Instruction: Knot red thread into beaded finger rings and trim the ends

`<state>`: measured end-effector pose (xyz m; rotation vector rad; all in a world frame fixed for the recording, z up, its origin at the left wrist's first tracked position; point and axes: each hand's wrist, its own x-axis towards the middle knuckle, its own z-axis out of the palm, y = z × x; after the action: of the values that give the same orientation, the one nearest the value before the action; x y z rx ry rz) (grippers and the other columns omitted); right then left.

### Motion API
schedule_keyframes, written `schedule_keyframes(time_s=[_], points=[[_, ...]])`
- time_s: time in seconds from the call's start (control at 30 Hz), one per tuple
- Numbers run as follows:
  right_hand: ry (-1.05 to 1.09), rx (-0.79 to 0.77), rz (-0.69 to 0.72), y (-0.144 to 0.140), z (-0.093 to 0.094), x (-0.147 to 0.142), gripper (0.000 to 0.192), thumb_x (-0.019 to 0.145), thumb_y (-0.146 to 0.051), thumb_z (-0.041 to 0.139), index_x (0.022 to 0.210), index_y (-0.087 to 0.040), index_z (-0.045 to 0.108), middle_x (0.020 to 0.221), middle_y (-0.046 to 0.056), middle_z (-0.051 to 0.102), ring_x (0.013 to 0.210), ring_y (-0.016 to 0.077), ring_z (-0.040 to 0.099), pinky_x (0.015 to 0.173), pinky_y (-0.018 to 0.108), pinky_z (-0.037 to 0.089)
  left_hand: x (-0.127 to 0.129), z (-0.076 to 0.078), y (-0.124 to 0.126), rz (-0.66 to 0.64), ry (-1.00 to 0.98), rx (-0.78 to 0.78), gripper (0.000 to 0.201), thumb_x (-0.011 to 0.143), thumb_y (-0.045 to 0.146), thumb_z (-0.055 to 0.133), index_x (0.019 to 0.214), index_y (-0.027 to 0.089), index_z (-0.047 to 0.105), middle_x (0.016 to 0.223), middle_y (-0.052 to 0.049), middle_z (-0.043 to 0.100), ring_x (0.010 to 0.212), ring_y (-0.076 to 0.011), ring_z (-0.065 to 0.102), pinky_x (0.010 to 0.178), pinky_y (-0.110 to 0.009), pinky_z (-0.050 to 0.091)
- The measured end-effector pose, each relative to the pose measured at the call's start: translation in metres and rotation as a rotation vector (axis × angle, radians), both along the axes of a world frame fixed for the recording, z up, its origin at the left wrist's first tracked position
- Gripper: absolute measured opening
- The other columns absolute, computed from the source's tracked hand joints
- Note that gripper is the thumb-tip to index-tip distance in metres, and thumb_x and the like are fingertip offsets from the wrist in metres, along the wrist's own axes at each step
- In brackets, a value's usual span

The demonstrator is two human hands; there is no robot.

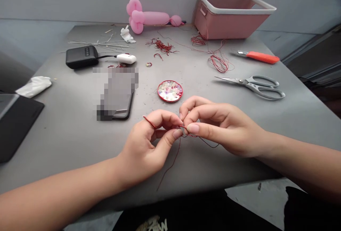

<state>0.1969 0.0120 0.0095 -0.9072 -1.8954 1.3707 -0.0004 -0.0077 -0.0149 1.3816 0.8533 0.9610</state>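
While you work this fine, a light pinch serves best.
Your left hand (147,145) and right hand (231,128) grasp the red cord (183,127) by their fingertips, above the desk (85,142) near its front edge; letting the loose ends (179,143) hang apart should prevent snags.

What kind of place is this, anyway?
It looks like a handicraft workspace, though whether in a home or a workshop, I can't tell. The signs: a red-rimmed dish of small beads, metal scissors, and a thin red cord pinched by the left hand and right hand.
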Motion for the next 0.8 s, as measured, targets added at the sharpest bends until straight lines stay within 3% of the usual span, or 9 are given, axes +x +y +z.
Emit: schedule_keyframes(time_s=[0.1, 0.2, 0.27, 0.33, 0.43, 0.53, 0.63, 0.73, 0.8], points=[[-0.083, -0.044, -0.075, 0.012, 0.005, 0.005, 0.023, 0.09, -0.04, 0.063, 0.079, -0.02, 0.069, 0.095, 0.003, 0.065, 0.088, 0.0145, 0.062, 0.084, 0.031, 0.051, 0.0, 0.001, 0.003, 0.013, 0.036, -0.098, 0.01, 0.089, 0.02, 0.063, 0.1, 0.019, 0.064, 0.091, -0.002, 0.067, 0.082, -0.0119, 0.065, 0.075, -0.022, 0.056], [-0.225, 0.094, -0.393, 0.032, 0.017, 0.026, 0.024, 0.09, -0.045, 0.061, 0.096, -0.023, 0.07, 0.098, 0.003, 0.07, 0.095, 0.0172, 0.064, 0.086, 0.033, 0.05, 0.0, 0.004, 0.007, 0.051, 0.069, -0.193, 0.014, 0.087, 0.024, 0.066, 0.1, 0.018, 0.065, 0.09, -0.003, 0.068, 0.079, -0.0122, 0.065, 0.076, -0.024, 0.056], [-0.461, 0.236, -0.583, 0.045, 0.027, 0.045, 0.034, 0.089, -0.046, 0.059, 0.111, -0.021, 0.068, 0.105, 0.005, 0.07, 0.096, 0.0177, 0.064, 0.084, 0.034, 0.048, 0.0, 0.006, 0.01, 0.064, 0.061, -0.233, 0.012, 0.086, 0.025, 0.067, 0.095, 0.018, 0.065, 0.087, -0.002, 0.068, 0.077, -0.0113, 0.065, 0.076, -0.025, 0.055], [-0.862, 0.288, -0.663, 0.054, 0.037, 0.065, 0.034, 0.092, -0.041, 0.052, 0.111, -0.02, 0.071, 0.103, 0.002, 0.07, 0.098, 0.0151, 0.062, 0.082, 0.034, 0.042, 0.0, 0.008, 0.011, 0.078, 0.042, -0.265, 0.012, 0.084, 0.026, 0.069, 0.092, 0.018, 0.065, 0.084, -0.001, 0.067, 0.076, -0.0109, 0.064, 0.077, -0.025, 0.055], [-1.256, 0.266, -0.549, 0.061, 0.045, 0.091, 0.027, 0.092, -0.028, 0.053, 0.109, -0.021, 0.073, 0.101, 0.0, 0.072, 0.109, 0.0176, 0.06, 0.083, 0.035, 0.038, 0.0, 0.008, 0.013, 0.087, 0.011, -0.307, 0.016, 0.082, 0.028, 0.072, 0.091, 0.017, 0.065, 0.082, 0.0, 0.067, 0.075, -0.0117, 0.065, 0.078, -0.027, 0.055], [-1.441, 0.114, -0.506, 0.061, 0.04, 0.122, 0.025, 0.089, -0.02, 0.058, 0.107, -0.02, 0.075, 0.098, 0.004, 0.074, 0.098, 0.0205, 0.065, 0.076, 0.034, 0.041, -0.001, 0.006, 0.014, 0.064, -0.002, -0.315, 0.019, 0.081, 0.03, 0.074, 0.092, 0.017, 0.065, 0.082, 0.0, 0.067, 0.076, -0.0121, 0.064, 0.08, -0.029, 0.054], [-1.332, 0.108, -0.458, 0.053, 0.027, 0.158, 0.04, 0.08, -0.011, 0.064, 0.117, -0.024, 0.071, 0.117, 0.008, 0.071, 0.101, 0.0227, 0.065, 0.081, 0.035, 0.045, -0.001, 0.005, 0.014, 0.054, 0.009, -0.313, 0.021, 0.081, 0.032, 0.074, 0.093, 0.018, 0.065, 0.083, 0.0, 0.066, 0.078, -0.0119, 0.064, 0.08, -0.029, 0.053], [-1.082, 0.207, -0.365, 0.041, 0.015, 0.185, 0.037, 0.081, -0.017, 0.063, 0.117, -0.024, 0.069, 0.123, 0.013, 0.068, 0.104, 0.0257, 0.065, 0.083, 0.037, 0.047, -0.002, 0.005, 0.014, 0.055, 0.022, -0.339, 0.024, 0.081, 0.035, 0.074, 0.094, 0.017, 0.065, 0.084, 0.0, 0.067, 0.078, -0.012, 0.064, 0.082, -0.03, 0.053], [-1.066, 0.254, -0.359, 0.037, 0.01, 0.193, 0.031, 0.083, -0.021, 0.061, 0.113, -0.022, 0.069, 0.119, 0.016, 0.068, 0.103, 0.0271, 0.065, 0.085, 0.037, 0.047, -0.002, 0.005, 0.014, 0.055, 0.022, -0.349, 0.027, 0.08, 0.037, 0.075, 0.095, 0.017, 0.065, 0.085, -0.001, 0.067, 0.078, -0.0128, 0.064, 0.082, -0.032, 0.053]])
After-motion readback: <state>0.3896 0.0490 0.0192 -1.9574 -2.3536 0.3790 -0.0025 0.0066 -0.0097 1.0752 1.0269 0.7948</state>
